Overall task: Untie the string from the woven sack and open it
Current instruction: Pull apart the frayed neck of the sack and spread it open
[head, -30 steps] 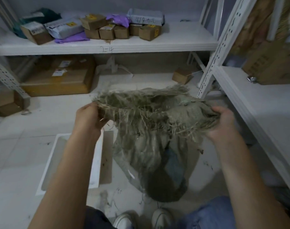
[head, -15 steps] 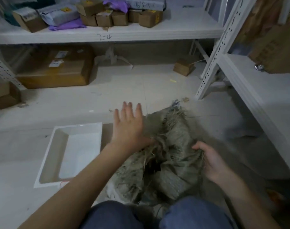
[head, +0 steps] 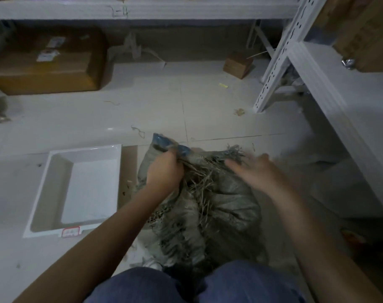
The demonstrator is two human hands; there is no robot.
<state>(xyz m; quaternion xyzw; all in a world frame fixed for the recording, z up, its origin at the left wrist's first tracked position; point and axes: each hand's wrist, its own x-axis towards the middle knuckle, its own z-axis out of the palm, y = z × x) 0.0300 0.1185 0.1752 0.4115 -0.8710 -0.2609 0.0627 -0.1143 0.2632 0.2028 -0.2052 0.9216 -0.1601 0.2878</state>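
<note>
Your left hand (head: 164,171) grips the frayed woven sack (head: 225,206); your right hand (head: 257,173) hovers spread, blurred. A white tray (head: 55,189) lies beside it.

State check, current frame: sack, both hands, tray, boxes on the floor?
Grey-green frayed woven sack: on floor, crumpled, mouth not spread.
Left hand: grips bunched sack edge.
Right hand: fingers extended over sack, blurred, holding nothing.
White rectangular plastic tray: upright, empty.
Large brown cardboard box: closed.
Small brown cardboard box: closed.

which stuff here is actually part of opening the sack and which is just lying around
In use: woven sack; left hand gripping its edge; right hand open over it.
Lying about: white tray; big cardboard box; small box.
</note>
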